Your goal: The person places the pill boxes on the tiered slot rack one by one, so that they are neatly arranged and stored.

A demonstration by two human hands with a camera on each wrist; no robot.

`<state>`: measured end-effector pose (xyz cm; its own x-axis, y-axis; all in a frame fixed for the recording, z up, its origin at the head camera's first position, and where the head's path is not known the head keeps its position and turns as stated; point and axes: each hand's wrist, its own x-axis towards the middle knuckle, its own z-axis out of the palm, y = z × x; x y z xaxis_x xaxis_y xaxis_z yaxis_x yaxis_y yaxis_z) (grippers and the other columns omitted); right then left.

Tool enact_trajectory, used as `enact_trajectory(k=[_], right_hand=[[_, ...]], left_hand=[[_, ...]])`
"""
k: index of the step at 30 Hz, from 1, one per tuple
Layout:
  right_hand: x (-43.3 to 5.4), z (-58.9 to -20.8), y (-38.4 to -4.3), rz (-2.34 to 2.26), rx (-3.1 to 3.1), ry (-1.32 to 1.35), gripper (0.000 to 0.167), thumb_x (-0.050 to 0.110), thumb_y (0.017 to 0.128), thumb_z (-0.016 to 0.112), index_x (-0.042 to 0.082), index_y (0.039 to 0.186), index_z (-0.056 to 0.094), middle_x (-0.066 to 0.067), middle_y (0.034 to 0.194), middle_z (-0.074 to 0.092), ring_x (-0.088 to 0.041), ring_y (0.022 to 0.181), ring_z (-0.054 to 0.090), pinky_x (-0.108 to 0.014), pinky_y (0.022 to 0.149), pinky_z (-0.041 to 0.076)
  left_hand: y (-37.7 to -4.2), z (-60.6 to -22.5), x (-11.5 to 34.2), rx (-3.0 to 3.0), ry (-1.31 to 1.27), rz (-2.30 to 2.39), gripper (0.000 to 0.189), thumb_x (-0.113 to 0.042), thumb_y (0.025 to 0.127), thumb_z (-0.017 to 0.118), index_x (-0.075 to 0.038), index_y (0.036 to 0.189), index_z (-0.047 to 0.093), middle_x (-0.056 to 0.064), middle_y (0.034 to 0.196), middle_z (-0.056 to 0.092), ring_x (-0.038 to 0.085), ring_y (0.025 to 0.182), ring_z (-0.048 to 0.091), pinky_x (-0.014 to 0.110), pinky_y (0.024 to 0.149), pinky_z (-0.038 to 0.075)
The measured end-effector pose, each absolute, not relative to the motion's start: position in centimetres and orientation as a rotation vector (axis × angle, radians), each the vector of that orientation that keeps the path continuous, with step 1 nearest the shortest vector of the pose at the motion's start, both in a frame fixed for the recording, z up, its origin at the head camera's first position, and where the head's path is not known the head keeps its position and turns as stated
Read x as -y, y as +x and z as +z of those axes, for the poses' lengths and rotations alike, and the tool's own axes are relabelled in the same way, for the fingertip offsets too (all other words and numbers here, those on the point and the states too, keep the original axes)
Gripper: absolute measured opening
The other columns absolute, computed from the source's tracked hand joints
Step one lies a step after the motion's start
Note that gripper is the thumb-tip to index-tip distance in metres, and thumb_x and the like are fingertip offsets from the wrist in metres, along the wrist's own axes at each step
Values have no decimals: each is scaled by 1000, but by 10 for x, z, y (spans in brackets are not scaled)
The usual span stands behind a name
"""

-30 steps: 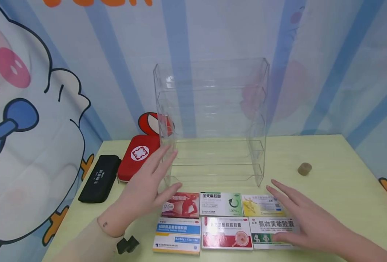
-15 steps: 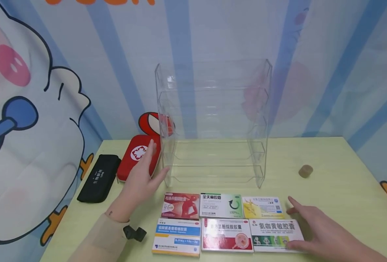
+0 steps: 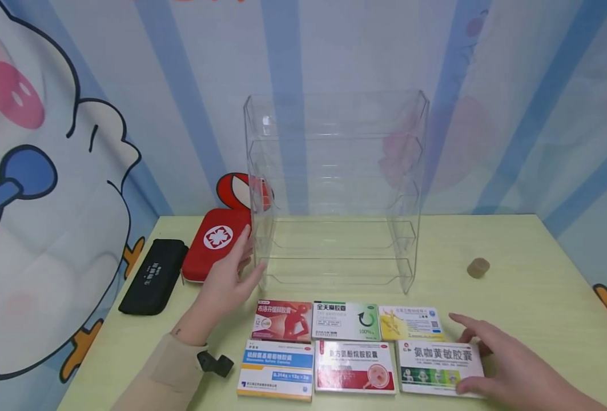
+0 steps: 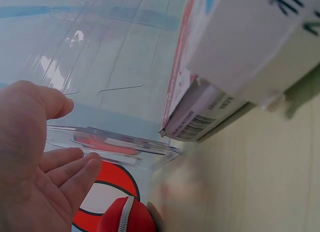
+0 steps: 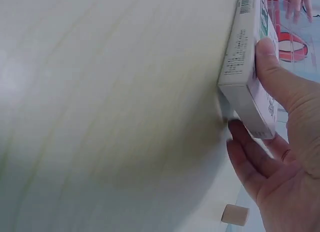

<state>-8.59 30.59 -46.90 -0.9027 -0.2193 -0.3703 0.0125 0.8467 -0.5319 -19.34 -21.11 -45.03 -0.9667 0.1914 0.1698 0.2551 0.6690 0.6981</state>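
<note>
In the head view, my right hand (image 3: pixel 506 359) holds the right end of a white-and-green medicine box (image 3: pixel 439 365), thumb on its face and fingers at the end. The right wrist view shows that box (image 5: pixel 250 82) tilted, one edge off the table. My left hand (image 3: pixel 228 285) is beside the left side of a clear tiered acrylic rack (image 3: pixel 334 260). Its thumb and fingers lie to either side of the rack's side panel (image 4: pixel 125 139) in the left wrist view, fingers loosely bent. Several other medicine boxes, such as a red-and-white one (image 3: pixel 354 365), lie flat in two rows before the rack.
Left of the rack lie a red zip case (image 3: pixel 205 240) with a white emblem and a black pouch (image 3: pixel 154 277). A small brown cylinder (image 3: pixel 478 268) stands to the right on the pale table (image 3: pixel 519 245). A printed curtain (image 3: pixel 334 51) hangs behind.
My right hand has come to hold the white-and-green box, whose end is shifted right and raised. My left hand has drawn back to the rack's left side, its fingers now more bent.
</note>
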Motion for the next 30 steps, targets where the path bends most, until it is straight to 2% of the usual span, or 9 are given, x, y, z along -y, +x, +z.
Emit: enact_trajectory(k=[3, 5, 9, 13, 18, 24, 27, 30], right_hand=[[-310, -463, -86, -862, -2543, -140, 114, 49, 80, 95, 16, 172, 35, -2, 127, 62, -13, 102, 64, -23, 79, 60], [-313, -460, -86, -902, -2539, -215, 99, 42, 85, 93, 15, 167, 45, -3, 124, 62, -8, 98, 64, -21, 79, 62], [-317, -452, -89, -901, -2630, -478, 66, 37, 90, 90, 15, 148, 67, -2, 124, 66, 3, 93, 61, -16, 79, 64], [-309, -439, -96, -964, -2749, -683, 49, 30, 89, 91, 18, 133, 76, -1, 125, 68, 6, 94, 63, -18, 74, 66], [-288, -410, -112, -1067, -2915, -858, 45, 13, 84, 94, 20, 126, 80, 2, 121, 67, 8, 98, 67, -20, 69, 66], [-250, -369, -144, -1126, -3141, -1058, 49, -6, 79, 94, 10, 124, 81, -1, 120, 70, 12, 105, 63, -9, 79, 63], [-237, -351, -165, -1151, -3206, -1127, 48, -10, 79, 92, 4, 124, 80, -6, 120, 70, 14, 107, 61, -3, 86, 58], [-226, -336, -184, -1178, -3248, -1181, 48, -11, 80, 91, 1, 125, 79, -10, 120, 70, 10, 107, 63, 0, 90, 55]], left_hand=[[-195, -454, 211, 2797, -373, -1204, 102, -26, 102, 79, -30, 179, 12, 9, 175, 47, 35, 156, 55, 51, 117, 57], [-196, -456, 210, 2795, -368, -1222, 100, -24, 103, 77, -31, 179, 13, 10, 173, 49, 35, 155, 56, 51, 115, 58], [-196, -458, 210, 2794, -351, -1262, 97, -22, 104, 75, -33, 178, 14, 11, 172, 50, 36, 154, 58, 52, 113, 59], [-196, -460, 210, 2788, -337, -1283, 95, -22, 105, 75, -36, 178, 15, 11, 171, 51, 37, 153, 59, 53, 112, 61], [-196, -465, 209, 2774, -335, -1303, 94, -21, 106, 74, -39, 177, 15, 10, 171, 51, 38, 152, 60, 54, 109, 62], [-194, -469, 209, 2754, -336, -1307, 95, -17, 105, 75, -37, 178, 16, 10, 171, 51, 38, 150, 61, 53, 108, 63], [-194, -470, 208, 2747, -323, -1303, 95, -17, 104, 75, -36, 178, 18, 10, 171, 52, 38, 150, 61, 53, 109, 63], [-194, -471, 206, 2750, -312, -1303, 94, -18, 105, 75, -36, 177, 18, 9, 171, 52, 38, 150, 61, 53, 109, 62]])
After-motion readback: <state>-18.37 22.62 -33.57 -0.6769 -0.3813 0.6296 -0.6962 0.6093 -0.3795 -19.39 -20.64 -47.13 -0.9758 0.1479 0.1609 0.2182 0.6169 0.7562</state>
